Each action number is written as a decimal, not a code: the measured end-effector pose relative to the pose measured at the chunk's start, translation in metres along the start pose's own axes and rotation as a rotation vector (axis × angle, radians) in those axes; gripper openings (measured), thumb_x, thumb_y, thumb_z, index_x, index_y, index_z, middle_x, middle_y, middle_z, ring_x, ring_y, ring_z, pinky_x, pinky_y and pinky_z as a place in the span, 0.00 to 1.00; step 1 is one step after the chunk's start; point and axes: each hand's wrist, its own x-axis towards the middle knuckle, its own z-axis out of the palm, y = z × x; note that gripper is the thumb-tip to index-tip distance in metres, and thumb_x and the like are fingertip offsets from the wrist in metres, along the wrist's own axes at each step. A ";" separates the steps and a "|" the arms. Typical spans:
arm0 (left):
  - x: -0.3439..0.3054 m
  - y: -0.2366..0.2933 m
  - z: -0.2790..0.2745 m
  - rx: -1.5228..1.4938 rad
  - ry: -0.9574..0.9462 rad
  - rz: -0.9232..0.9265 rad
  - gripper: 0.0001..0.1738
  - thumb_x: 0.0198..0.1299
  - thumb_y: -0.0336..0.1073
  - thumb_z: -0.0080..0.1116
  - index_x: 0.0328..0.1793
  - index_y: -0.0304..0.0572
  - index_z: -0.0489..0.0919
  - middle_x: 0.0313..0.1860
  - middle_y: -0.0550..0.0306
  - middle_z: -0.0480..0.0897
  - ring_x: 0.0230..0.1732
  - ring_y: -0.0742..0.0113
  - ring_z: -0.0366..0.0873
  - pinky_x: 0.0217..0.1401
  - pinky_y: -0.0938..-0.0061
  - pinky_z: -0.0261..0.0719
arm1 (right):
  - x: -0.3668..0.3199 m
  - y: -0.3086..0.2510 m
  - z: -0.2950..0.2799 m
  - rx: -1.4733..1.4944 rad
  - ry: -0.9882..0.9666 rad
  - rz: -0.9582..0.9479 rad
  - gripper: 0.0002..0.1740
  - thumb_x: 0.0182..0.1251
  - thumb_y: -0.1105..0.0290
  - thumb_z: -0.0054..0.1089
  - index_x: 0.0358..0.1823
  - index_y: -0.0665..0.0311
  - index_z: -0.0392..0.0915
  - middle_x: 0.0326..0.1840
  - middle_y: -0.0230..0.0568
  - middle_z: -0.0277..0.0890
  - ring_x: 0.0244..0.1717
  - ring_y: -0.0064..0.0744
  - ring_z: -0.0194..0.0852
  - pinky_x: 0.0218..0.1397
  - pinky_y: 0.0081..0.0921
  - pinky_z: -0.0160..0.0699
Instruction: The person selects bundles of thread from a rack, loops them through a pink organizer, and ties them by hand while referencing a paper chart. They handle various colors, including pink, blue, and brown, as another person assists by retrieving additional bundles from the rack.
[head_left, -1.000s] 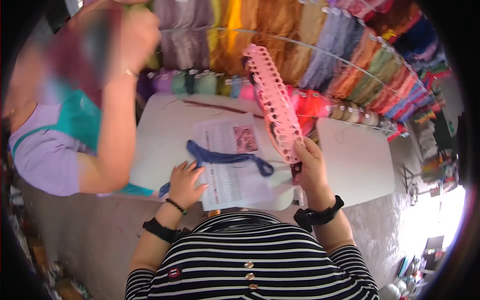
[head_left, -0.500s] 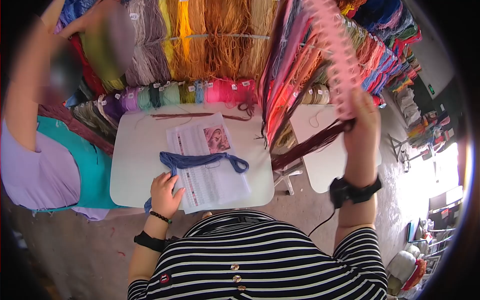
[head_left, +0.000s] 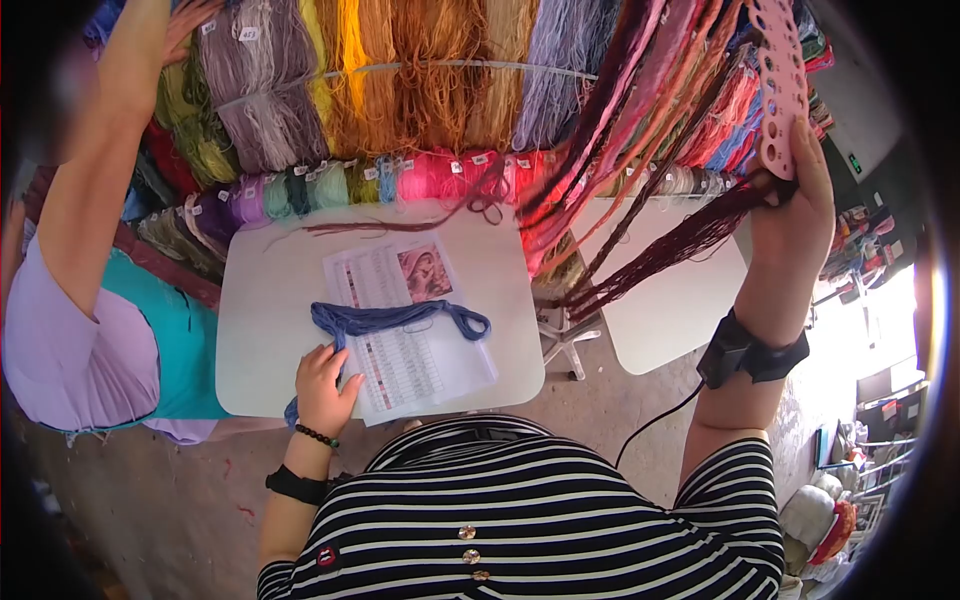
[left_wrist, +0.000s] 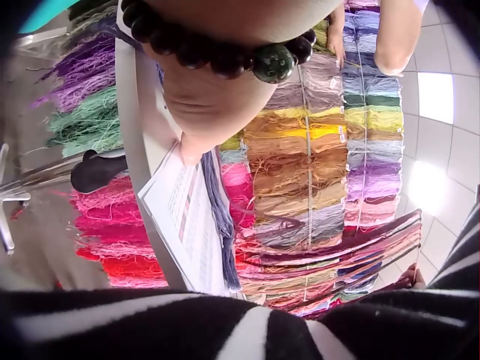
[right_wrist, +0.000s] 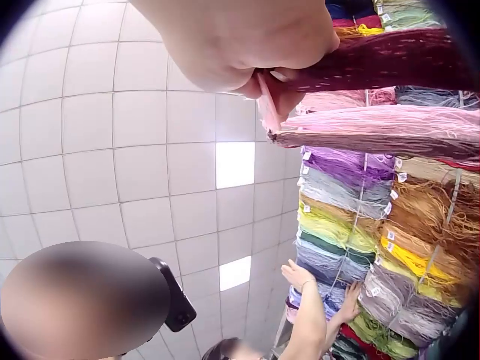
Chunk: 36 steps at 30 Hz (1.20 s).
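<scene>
My right hand (head_left: 805, 185) grips the lower end of a long pink thread-holder strip (head_left: 778, 95) with a row of holes, raised at the right. Thread bundles in dark red, pink and orange (head_left: 640, 105) hang from it, slanting down to the left. In the right wrist view, dark red thread (right_wrist: 397, 64) stretches away from the fingers. My left hand (head_left: 325, 385) rests at the table's front edge, fingers relaxed on a printed chart (head_left: 395, 375) with a small picture. A looped blue skein (head_left: 390, 318) lies across the chart, its tail passing by that hand.
Tagged yarn hanks (head_left: 420, 90) hang behind the white table (head_left: 260, 330), rolled ones below them. Loose dark red strands (head_left: 380, 228) lie at the table's back. A second white table (head_left: 680, 300) stands right. Another person's arm (head_left: 100, 170) reaches up to hanks at the left.
My right hand has swung the pink strip up and to the right, and its threads now trail out leftward. The other person has reached toward the hanging hanks. My left hand stays by the chart.
</scene>
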 end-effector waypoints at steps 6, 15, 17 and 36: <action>0.002 -0.005 -0.006 -0.073 0.062 -0.053 0.16 0.47 0.35 0.66 0.42 0.36 0.80 0.53 0.40 0.78 0.54 0.41 0.73 0.58 0.55 0.70 | -0.011 0.013 0.008 0.055 -0.077 0.092 0.12 0.68 0.67 0.56 0.48 0.66 0.76 0.31 0.37 0.78 0.23 0.21 0.71 0.22 0.13 0.58; 0.136 0.024 -0.025 -0.182 0.007 -0.041 0.14 0.51 0.30 0.63 0.45 0.38 0.80 0.49 0.47 0.80 0.47 0.50 0.78 0.48 0.65 0.77 | -0.029 0.020 0.013 0.039 -0.021 0.154 0.11 0.69 0.68 0.55 0.49 0.64 0.76 0.34 0.27 0.79 0.23 0.09 0.69 0.19 0.08 0.53; 0.172 0.020 0.008 -0.118 -0.041 0.124 0.16 0.52 0.30 0.61 0.49 0.40 0.80 0.49 0.49 0.79 0.47 0.49 0.77 0.50 0.64 0.76 | -0.028 0.019 0.006 0.019 -0.017 0.173 0.12 0.69 0.68 0.54 0.50 0.66 0.75 0.34 0.30 0.78 0.24 0.13 0.71 0.21 0.10 0.58; 0.269 -0.007 0.096 0.013 -0.219 -0.021 0.05 0.57 0.33 0.56 0.39 0.43 0.76 0.33 0.48 0.81 0.39 0.47 0.79 0.42 0.60 0.76 | -0.030 0.034 -0.052 0.030 0.024 0.262 0.15 0.70 0.69 0.51 0.53 0.70 0.74 0.43 0.36 0.80 0.35 0.15 0.78 0.31 0.09 0.70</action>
